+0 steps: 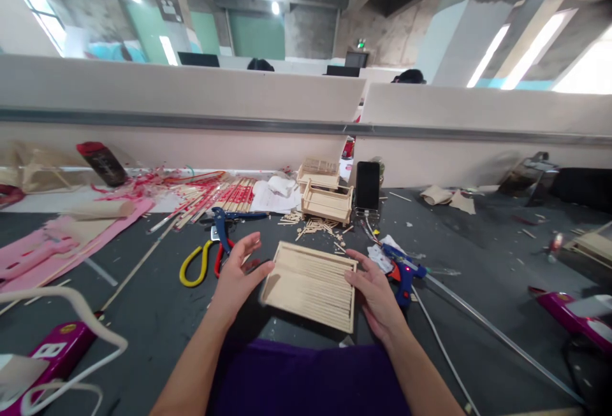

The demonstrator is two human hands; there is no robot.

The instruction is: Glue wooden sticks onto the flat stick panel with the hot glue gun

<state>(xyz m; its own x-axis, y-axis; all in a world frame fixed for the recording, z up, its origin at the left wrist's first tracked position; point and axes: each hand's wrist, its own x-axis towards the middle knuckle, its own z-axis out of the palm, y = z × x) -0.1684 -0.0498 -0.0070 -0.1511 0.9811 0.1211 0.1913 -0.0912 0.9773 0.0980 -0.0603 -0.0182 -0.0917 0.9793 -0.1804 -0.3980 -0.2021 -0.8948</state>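
A small rectangular wooden stick frame (308, 285), tray-like with ribbed slats on its right part and a raised rim, is tilted in front of me. Its right edge is pinched by my right hand (375, 292), thumb on the front and fingers around the side. At the left edge is my left hand (241, 276), fingers spread apart, with the thumb tip at or touching the rim. Left of that hand lie yellow-handled scissors (196, 269) and blue-and-red pliers (222, 231). Beside my right hand is a blue hot glue gun (405, 276).
Behind the frame stand small wooden stick models (327, 202), loose stick pieces (320, 228) and a propped phone (368, 185). Bundled sticks (234, 194) and a dark bottle (102, 164) lie at back left. Magenta power strips (62, 355) and cables lie at both sides. A low partition (191, 94) closes the back.
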